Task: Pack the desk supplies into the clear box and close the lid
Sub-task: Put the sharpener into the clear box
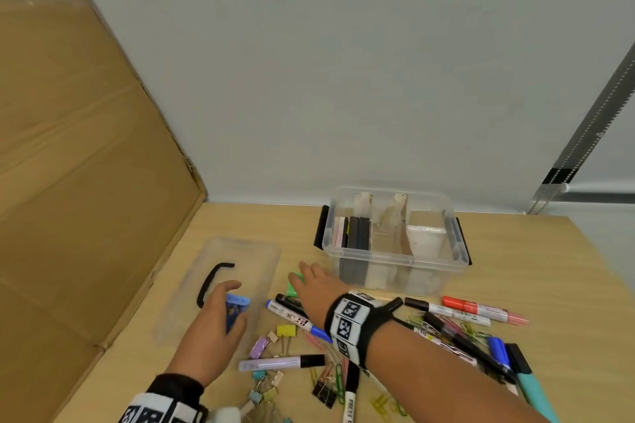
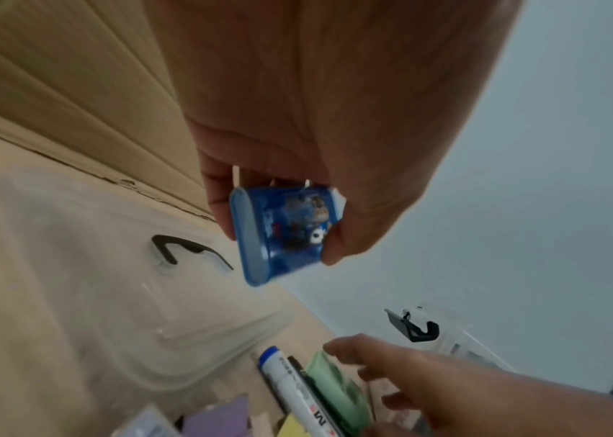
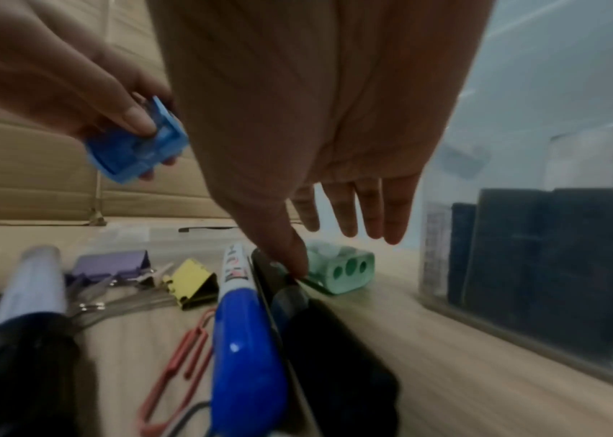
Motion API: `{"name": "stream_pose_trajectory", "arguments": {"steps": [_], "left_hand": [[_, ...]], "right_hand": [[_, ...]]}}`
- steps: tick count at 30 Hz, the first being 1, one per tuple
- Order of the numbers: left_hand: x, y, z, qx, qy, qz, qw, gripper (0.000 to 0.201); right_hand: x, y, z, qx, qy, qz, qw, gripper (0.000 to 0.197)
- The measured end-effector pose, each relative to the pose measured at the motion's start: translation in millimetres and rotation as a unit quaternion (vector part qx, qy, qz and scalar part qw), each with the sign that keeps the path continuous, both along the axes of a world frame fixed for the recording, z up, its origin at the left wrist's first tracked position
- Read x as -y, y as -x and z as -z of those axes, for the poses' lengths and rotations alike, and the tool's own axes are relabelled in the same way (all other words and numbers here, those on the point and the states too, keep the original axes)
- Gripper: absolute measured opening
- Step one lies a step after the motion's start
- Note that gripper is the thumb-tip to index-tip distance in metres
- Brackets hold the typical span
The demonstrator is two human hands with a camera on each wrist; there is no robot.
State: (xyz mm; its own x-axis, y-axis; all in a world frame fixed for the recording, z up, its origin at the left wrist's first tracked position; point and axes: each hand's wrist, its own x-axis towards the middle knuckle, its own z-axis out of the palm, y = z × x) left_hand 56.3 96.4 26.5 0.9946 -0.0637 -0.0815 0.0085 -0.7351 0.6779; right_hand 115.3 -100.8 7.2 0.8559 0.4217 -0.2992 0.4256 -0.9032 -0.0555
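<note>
Here, mid-pack, my left hand (image 1: 220, 314) pinches a blue sharpener (image 1: 236, 312) at lower left while my right hand (image 1: 314, 287), fingers spread, reaches over the green sharpener (image 3: 340, 270). Next, I judge, both go into the clear box (image 1: 395, 257) at centre right; its lid (image 1: 223, 285) lies beside it on the desk.

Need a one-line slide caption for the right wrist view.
Open right hand reaches for the green three-hole pencil sharpener beside the clear plastic box; left hand holds a blue sharpener.

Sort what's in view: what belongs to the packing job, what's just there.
Job: clear box, lid, blue sharpener gripped by left hand, green sharpener under open right hand, markers, binder clips.

Bystanders: cardboard sheet, wall.
</note>
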Motion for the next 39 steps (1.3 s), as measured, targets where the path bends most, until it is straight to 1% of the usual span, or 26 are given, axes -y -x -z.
{"name": "stream_pose_trajectory", "arguments": {"steps": [2, 4, 7, 9, 10, 11, 13, 14, 15, 17, 19, 21, 22, 24, 27, 29, 31, 32, 33, 34, 35, 37, 39], "left_hand": [[-2.6, 0.8, 2.4, 0.002, 0.014, -0.010, 1.000, 0.042], [-4.5, -0.6, 5.0, 0.006, 0.018, -0.013, 1.000, 0.042], [-6.0, -6.1, 7.4, 0.015, 0.017, -0.011, 1.000, 0.041], [-5.0, -10.4, 7.5, 0.014, 0.015, -0.006, 1.000, 0.041], [-4.0, -12.5, 7.1, 0.014, 0.016, -0.003, 1.000, 0.041], [-2.7, -14.6, 6.9, 0.015, 0.016, 0.000, 1.000, 0.041], [0.9, -18.3, 5.9, 0.021, 0.015, 0.006, 1.000, 0.042], [3.0, -19.9, 5.0, 0.024, 0.013, 0.008, 1.000, 0.042], [5.0, -21.4, 4.2, 0.024, 0.013, 0.010, 1.000, 0.042], [8.9, -22.6, 3.1, 0.026, 0.017, 0.014, 0.999, 0.042], [11.3, -22.5, 2.6, 0.030, 0.018, 0.019, 0.999, 0.042], [11.9, -22.3, 2.5, 0.031, 0.020, 0.020, 0.999, 0.043], [11.8, -22.0, 2.3, 0.033, 0.023, 0.020, 0.999, 0.043], [10.1, -21.6, 2.1, 0.036, 0.031, 0.017, 0.999, 0.043], [6.9, -20.3, 3.2, 0.038, 0.041, 0.010, 0.998, 0.044], [6.5, -19.6, 3.3, 0.034, 0.045, 0.009, 0.998, 0.048], [9.2, -20.0, 2.4, 0.031, 0.048, 0.009, 0.998, 0.052], [11.5, -20.2, 1.8, 0.032, 0.050, 0.011, 0.998, 0.054], [14.1, -20.3, 1.5, 0.032, 0.052, 0.013, 0.998, 0.055], [16.4, -20.5, 1.6, 0.034, 0.055, 0.016, 0.998, 0.056], [18.5, -21.1, 2.0, 0.037, 0.059, 0.020, 0.997, 0.057], [21.1, -22.6, 4.0, 0.038, 0.067, 0.027, 0.997, 0.059], [22.3, -24.3, 4.4, 0.032, 0.079, 0.027, 0.996, 0.062]], "right_hand": [[-7.6, -7.9, 7.9, -0.012, 0.019, 0.027, 0.999, 0.064], [-9.4, -12.0, 11.1, -0.009, 0.000, 0.048, 0.999, 0.059], [-6.1, -15.7, 12.0, 0.005, -0.027, 0.048, 0.998, 0.043], [-3.3, -14.4, 13.7, 0.009, -0.021, 0.037, 0.999, 0.040], [-2.3, -14.1, 15.8, 0.011, -0.020, 0.032, 0.999, 0.045], [-1.8, -13.9, 18.0, 0.010, -0.025, 0.032, 0.999, 0.055], [-2.6, -14.6, 17.5, -0.004, -0.035, 0.021, 0.999, 0.083], [-4.2, -15.4, 14.3, -0.017, -0.026, -0.002, 1.000, 0.091], [-6.5, -16.1, 10.2, -0.033, -0.011, -0.028, 0.999, 0.092], [-11.1, -17.9, 7.3, -0.058, 0.012, -0.056, 0.997, 0.081], [-14.1, -17.6, 6.6, -0.046, 0.003, -0.046, 0.998, 0.066], [-14.1, -14.1, 5.2, -0.028, -0.017, -0.034, 0.999, 0.059], [-13.0, -10.6, 2.1, -0.018, -0.033, -0.034, 0.999, 0.057], [-7.0, -0.7, -11.7, 0.017, -0.108, -0.030, 0.994, 0.053], [15.3, 12.5, -51.2, 0.072, -0.242, -0.004, 0.967, 0.048], [37.2, 11.4, -82.5, 0.116, -0.303, 0.042, 0.945, 0.044], [60.6, 1.1, -107.9, 0.155, -0.355, 0.111, 0.915, 0.034], [72.0, -7.5, -115.2, 0.165, -0.365, 0.149, 0.904, 0.029], [82.0, -17.2, -120.4, 0.162, -0.360, 0.184, 0.900, 0.027], [89.8, -28.1, -121.6, 0.142, -0.342, 0.216, 0.904, 0.027], [94.7, -39.2, -121.4, 0.115, -0.309, 0.236, 0.914, 0.028], [95.1, -56.8, -117.5, 0.056, -0.239, 0.245, 0.938, 0.027], [87.4, -69.2, -112.4, 0.026, -0.161, 0.222, 0.961, 0.029]]}}
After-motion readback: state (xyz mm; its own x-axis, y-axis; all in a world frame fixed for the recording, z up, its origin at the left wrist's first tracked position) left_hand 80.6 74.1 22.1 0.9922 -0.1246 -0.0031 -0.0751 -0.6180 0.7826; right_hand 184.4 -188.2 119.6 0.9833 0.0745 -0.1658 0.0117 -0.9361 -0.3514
